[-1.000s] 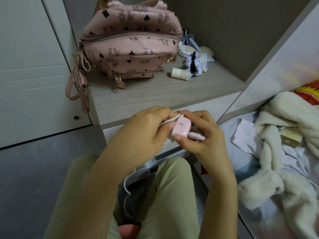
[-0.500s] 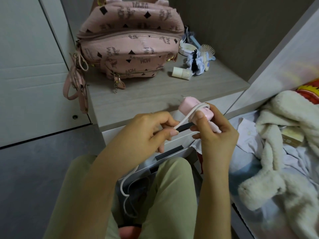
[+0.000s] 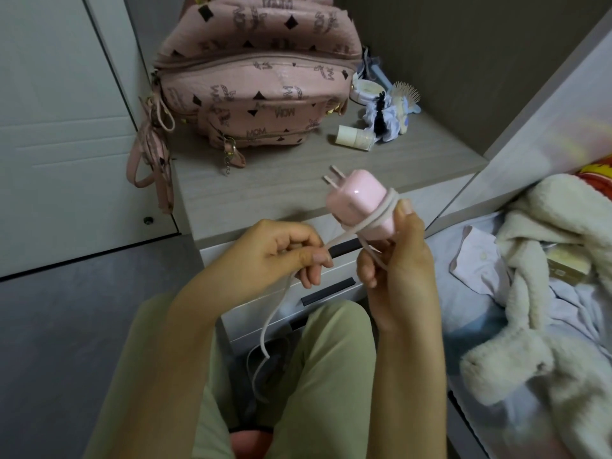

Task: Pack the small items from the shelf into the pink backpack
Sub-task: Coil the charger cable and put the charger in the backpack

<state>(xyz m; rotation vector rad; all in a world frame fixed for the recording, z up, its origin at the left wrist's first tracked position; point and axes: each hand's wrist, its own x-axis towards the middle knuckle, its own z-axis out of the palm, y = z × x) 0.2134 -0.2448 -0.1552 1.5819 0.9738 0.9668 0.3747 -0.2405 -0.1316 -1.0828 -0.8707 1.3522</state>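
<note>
- Your right hand (image 3: 400, 270) grips the pink charger (image 3: 357, 200), held just in front of the shelf (image 3: 281, 183); left hand (image 3: 275, 256) pinches the cable (image 3: 275, 313) taut
- Ease tension & the wrapped turns prob slip off
- Loose tail hangs btwn your knees, could snag
- Pink backpack (image 3: 258, 81) looks zipped; w/ 2 hands busy, opening it risks a drop

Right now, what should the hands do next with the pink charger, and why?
Probably the left hand should loop another turn of cable round the pink charger in the right hand: few turns are on, and a long tail hangs between the knees.
</note>
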